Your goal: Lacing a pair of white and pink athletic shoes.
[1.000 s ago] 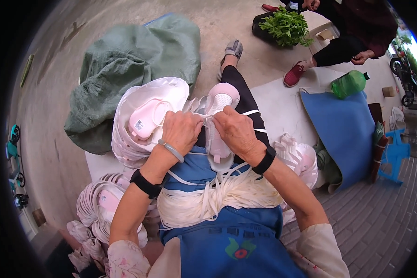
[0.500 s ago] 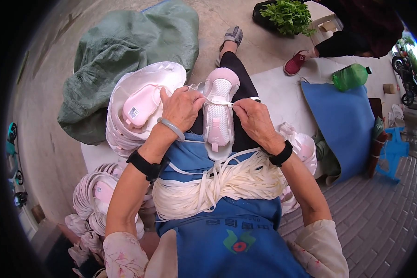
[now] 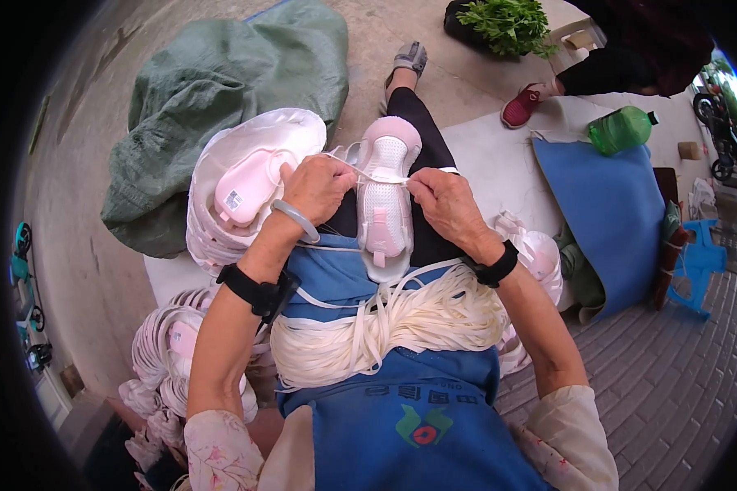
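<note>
A pink-and-white mesh shoe upper (image 3: 383, 214) lies lengthwise on the person's lap, its rounded pink toe far and its pink heel tab (image 3: 380, 237) near, with a flat white lace (image 3: 391, 180) stretched across its middle. The left hand (image 3: 319, 186), just left of the upper, has thumb and fingers closed on one side of the lace, though its fingertips are partly hidden; the right hand (image 3: 446, 200), at the upper's right edge, pinches the other side between thumb and forefinger. To do this well, it seems best to draw both sides with equal force, low and level over the mesh, so that the lace lies flat and untwisted; too hard a tug could pucker the soft edges. The loose bundle of cream flat laces (image 3: 389, 344) lies near, across the lap, and its strands are best kept clear of the lace in hand. As for print, in the nested stack of white-and-pink uppers (image 3: 203, 225) to the left, one pink piece (image 3: 258, 176) bears a small white label (image 3: 233, 200) with dark marks too small to read. The blue cloth apron (image 3: 352, 458), nearest, carries dark lettering (image 3: 422, 391) above a green-and-red emblem (image 3: 424, 434).
</note>
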The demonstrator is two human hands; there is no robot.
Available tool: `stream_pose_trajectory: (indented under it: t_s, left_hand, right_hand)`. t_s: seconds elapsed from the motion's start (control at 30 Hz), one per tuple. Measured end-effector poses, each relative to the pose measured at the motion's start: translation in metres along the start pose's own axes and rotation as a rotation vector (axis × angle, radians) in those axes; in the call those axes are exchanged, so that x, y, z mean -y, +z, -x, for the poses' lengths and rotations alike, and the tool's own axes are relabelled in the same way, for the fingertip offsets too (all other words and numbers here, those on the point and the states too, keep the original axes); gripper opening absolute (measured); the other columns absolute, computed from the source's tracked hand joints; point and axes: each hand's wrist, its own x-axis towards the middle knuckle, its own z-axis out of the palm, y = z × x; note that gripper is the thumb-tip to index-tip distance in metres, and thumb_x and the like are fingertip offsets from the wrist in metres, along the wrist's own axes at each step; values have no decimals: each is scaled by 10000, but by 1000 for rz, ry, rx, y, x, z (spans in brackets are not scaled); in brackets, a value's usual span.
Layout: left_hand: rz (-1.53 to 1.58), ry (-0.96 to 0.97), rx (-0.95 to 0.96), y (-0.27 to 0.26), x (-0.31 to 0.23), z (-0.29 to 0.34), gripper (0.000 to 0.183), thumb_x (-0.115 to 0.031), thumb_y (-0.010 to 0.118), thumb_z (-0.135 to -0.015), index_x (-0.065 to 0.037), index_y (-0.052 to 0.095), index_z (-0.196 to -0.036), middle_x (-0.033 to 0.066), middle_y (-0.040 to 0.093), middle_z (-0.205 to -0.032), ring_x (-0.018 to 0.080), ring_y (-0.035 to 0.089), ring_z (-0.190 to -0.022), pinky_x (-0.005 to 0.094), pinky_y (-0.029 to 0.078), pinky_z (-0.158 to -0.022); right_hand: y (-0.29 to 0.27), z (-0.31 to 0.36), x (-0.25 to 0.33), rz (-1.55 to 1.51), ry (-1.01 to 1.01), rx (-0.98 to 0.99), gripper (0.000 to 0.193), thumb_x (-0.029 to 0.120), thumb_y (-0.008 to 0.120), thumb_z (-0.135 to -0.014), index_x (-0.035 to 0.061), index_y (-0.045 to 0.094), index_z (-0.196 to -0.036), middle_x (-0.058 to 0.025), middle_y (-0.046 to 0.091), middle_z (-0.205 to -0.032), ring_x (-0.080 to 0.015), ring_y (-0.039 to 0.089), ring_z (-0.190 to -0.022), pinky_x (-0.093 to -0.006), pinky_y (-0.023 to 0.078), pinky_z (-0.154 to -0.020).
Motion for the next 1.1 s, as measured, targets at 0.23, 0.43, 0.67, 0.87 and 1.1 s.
stream_pose_trajectory:
  t_s: [0.23,0.43,0.67,0.87,1.1]
  left_hand:
    - [-48,-40,73,-4,-4,-9,271,-266,591,-839,-25,704,-895,124,675,-843,242,626,-790,333,456,-735]
    - [-27,-31,94,1,-4,-14,261,-257,588,-833,-29,705,-882,137,664,-783,251,619,-774,327,457,-732]
    - [-171,136,24,-3,-21,-15,226,-265,561,-794,-127,738,-770,110,681,-841,323,607,-882,629,285,-847]
    - [-313,186,-239,4,-20,20,188,-283,599,-850,-141,693,-931,58,665,-954,246,572,-1021,673,173,-999]
    - [-627,242,-201,12,-41,44,364,-270,645,-797,-28,602,-1067,104,572,-1075,273,498,-1090,663,169,-1013]
  right_hand:
    - [-9,-11,6,-258,337,183,217,149,533,-834,-31,637,-775,-156,624,-656,-275,611,-592,-346,484,-601]
    - [-3,-10,-4,-242,260,183,247,193,530,-898,-18,646,-844,-29,579,-644,-92,513,-484,-237,417,-453]
    - [6,-12,0,-106,78,131,223,169,536,-845,-26,632,-796,-192,631,-719,-352,612,-668,-398,478,-611]
    - [11,4,7,-4,-60,-103,184,133,568,-860,-21,545,-957,-234,585,-850,-402,594,-813,-452,489,-708]
    - [5,27,31,253,-14,-26,348,219,675,-799,-12,513,-1003,-178,535,-945,-347,578,-847,-424,473,-704]
